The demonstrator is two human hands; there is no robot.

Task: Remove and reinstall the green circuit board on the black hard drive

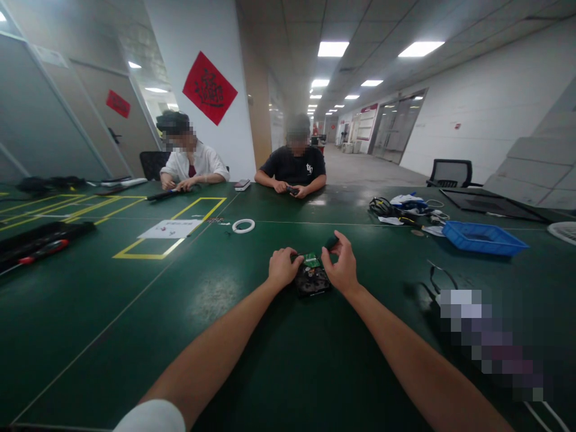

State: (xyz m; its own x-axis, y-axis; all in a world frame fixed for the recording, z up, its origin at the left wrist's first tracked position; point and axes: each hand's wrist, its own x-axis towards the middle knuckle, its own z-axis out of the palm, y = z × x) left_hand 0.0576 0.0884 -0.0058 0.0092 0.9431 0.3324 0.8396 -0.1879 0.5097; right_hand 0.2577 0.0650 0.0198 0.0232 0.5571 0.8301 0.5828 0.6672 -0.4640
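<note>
A small black device (311, 279) with a green circuit board on top lies on the green table (225, 336) in front of me. My left hand (283, 267) is curled against its left side, fingers closed on its edge. My right hand (342, 267) rests at its right side and pinches a dark-handled tool (330, 242), which looks like a screwdriver, with its tip hidden near the board.
Two people sit across the table, each handling small items. A white tape ring (243, 225), a paper sheet (170, 228) inside yellow floor-tape lines, a blue tray (483, 237), tangled cables (396, 207) and red-handled tools (36, 252) lie about. An office chair (450, 173) stands at the right.
</note>
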